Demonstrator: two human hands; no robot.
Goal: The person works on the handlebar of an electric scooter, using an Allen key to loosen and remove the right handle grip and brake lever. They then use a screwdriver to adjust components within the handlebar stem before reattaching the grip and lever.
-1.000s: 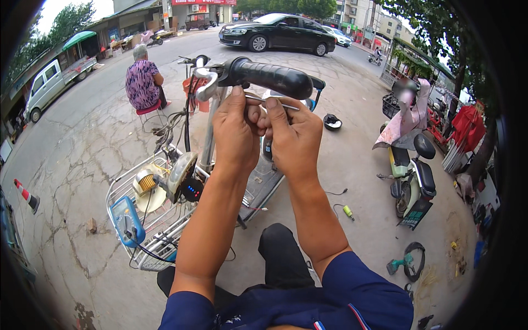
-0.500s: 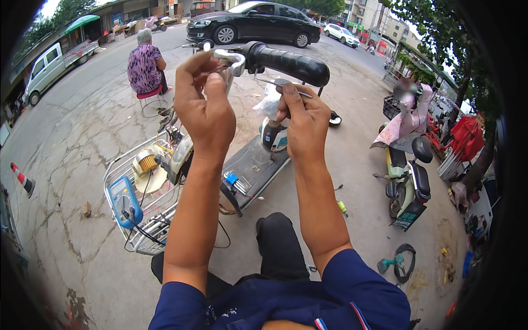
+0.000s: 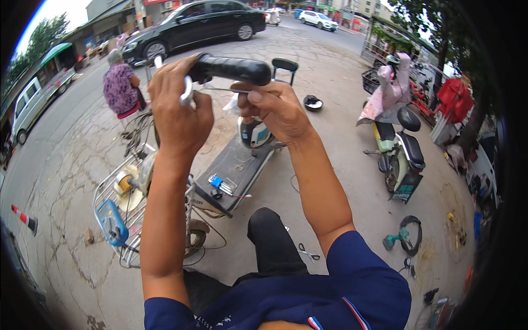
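Note:
The black handlebar grip (image 3: 234, 69) of an electric scooter lies across the space before me. My left hand (image 3: 180, 113) is closed round the bar at the inner end of the grip, with the silver brake lever (image 3: 187, 91) between fingers and thumb. My right hand (image 3: 276, 113) pinches a thin metal hex key (image 3: 220, 89) just under the grip. That key runs left toward the lever mount; its tip is hidden there. Below, a hex key set in a blue holder (image 3: 221, 184) lies on the scooter's dark footboard (image 3: 242, 169).
A wire basket (image 3: 132, 258) at left carries a blue multimeter (image 3: 111, 223) and a motor-like part. Scissors (image 3: 309, 252) and a green cordless tool (image 3: 393, 240) lie on the ground. A parked scooter (image 3: 404, 148) stands right. A seated person (image 3: 121, 88) and black car (image 3: 198, 27) are beyond.
My left hand has closed round the bar and lever from its looser pose. The handlebar and both hands sit further left in view, which has shifted. The black car has moved left.

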